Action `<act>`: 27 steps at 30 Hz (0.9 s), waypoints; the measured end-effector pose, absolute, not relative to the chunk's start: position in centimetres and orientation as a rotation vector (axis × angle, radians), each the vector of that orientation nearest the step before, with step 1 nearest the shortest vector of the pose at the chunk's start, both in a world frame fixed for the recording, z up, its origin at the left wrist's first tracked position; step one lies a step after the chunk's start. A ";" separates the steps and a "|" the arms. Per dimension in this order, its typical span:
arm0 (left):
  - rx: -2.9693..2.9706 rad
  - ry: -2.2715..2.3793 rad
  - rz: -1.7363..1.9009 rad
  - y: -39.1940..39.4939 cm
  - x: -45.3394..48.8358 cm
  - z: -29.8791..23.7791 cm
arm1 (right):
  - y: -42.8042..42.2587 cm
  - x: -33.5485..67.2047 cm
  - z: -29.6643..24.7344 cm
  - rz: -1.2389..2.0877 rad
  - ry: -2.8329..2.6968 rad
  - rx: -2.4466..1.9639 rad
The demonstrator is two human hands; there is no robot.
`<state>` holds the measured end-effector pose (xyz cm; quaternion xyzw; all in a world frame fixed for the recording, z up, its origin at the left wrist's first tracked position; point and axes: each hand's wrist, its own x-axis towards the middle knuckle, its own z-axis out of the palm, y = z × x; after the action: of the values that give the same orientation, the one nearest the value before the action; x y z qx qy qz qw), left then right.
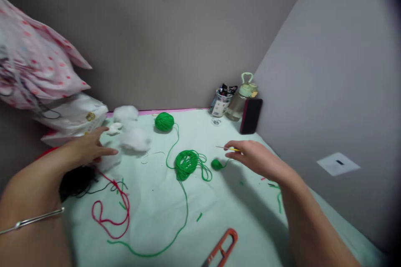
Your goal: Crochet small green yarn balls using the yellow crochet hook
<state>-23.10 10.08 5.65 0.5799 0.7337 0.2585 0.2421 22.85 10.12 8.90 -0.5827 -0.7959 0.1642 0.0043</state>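
My left hand [87, 148] reaches to the left with fingers stretched out, touching white stuffing [131, 131] beside a black yarn clump [75, 181]. My right hand [255, 156] pinches a thin crochet hook [227, 148] with a yellow grip. Green yarn runs from it to a small green crocheted piece [216, 164]. A loose green yarn coil [187, 163] lies in the middle of the pale green table [156, 217]. A green yarn ball [164, 121] sits behind it.
A red yarn strand [111, 212] loops at front left. Orange snips [222, 250] lie at the front edge. A pen cup [221, 102], a water bottle [242, 98] and a dark phone [250, 116] stand in the back corner. Patterned bags [40, 75] pile at left.
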 end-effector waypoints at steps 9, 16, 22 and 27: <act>1.816 2.009 0.869 10.6 -19.1 7.5 | 10.7 21.1 6.1 0.730 -2.549 -1.729; 2.070 1.660 1.198 6.6 -9.7 12.1 | 9.4 20.4 8.5 1.356 -1.996 -1.215; 1.987 0.899 1.081 5.0 -3.7 10.5 | 8.0 18.5 9.5 1.848 -1.555 -0.782; 1.529 0.897 1.269 5.4 -2.8 10.0 | 7.7 17.4 11.1 1.574 -1.729 -0.956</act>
<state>-2.79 5.39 10.03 0.6218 0.3649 0.5161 0.4625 17.35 7.71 11.07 -0.3607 -0.6523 0.5937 0.3031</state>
